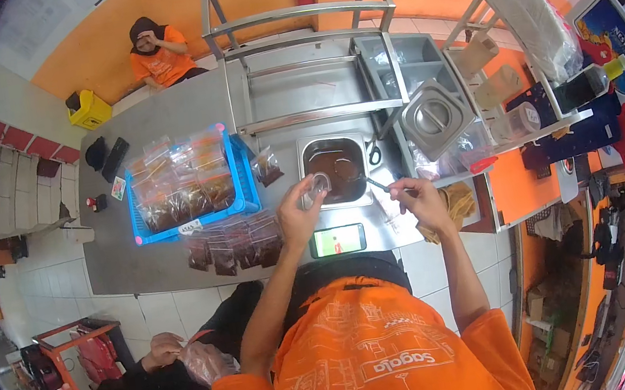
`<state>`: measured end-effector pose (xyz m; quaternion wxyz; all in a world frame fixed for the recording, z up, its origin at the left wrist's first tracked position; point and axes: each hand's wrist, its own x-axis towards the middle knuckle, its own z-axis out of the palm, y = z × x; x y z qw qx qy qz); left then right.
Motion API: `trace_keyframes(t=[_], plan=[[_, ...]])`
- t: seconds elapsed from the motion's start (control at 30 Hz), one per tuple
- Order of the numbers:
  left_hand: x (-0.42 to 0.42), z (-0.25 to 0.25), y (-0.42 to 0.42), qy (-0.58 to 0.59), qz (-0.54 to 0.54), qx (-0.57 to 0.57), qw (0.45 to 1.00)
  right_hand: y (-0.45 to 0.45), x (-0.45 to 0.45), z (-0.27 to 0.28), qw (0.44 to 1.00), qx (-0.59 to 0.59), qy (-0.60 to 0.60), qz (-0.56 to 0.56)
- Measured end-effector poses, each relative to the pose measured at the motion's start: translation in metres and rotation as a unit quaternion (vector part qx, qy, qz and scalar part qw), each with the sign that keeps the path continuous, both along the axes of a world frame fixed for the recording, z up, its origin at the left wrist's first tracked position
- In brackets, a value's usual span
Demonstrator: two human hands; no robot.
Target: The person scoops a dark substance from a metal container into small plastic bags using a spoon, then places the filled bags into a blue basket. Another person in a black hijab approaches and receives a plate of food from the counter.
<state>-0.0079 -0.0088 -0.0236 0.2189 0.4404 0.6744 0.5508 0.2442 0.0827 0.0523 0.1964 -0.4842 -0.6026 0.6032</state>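
My left hand (pixel 296 213) grips a small clear plastic cup (pixel 320 183) at the near left side of a stainless steel food pan (pixel 369 198). Brown sauce (pixel 333 160) fills much of the pan. My right hand (pixel 421 199) is closed around the handle of a spoon or small ladle (pixel 375 183), whose far end reaches into the sauce. Just in front of me lies a phone (pixel 337 241) with its screen lit. Left of it are several sealed clear bags of dark brown contents (pixel 234 244). One similar bag (pixel 267 167) rests beside the pan.
A blue plastic basket (pixel 246 174) full of filled bags stands left. Scissors (pixel 374 153) and a steel lid (pixel 436 118) are right of the pan. A metal frame (pixel 317 116) rises behind. Another person's gloved hand (pixel 207 362) is at lower left; someone sits (pixel 163 58) beyond the table.
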Motion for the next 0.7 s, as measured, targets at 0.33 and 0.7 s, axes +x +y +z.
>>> trace_keyframes(t=[0.33, 0.7], plan=[[0.007, 0.012, 0.009, -0.008, -0.019, 0.003, 1.0, -0.014, -0.021, 0.03, 0.988, 0.133, -0.079, -0.011], [0.01, 0.019, 0.01, -0.031, -0.006, 0.026, 0.999, -0.028, -0.037, 0.022, 0.859, 0.498, -0.118, 0.006]])
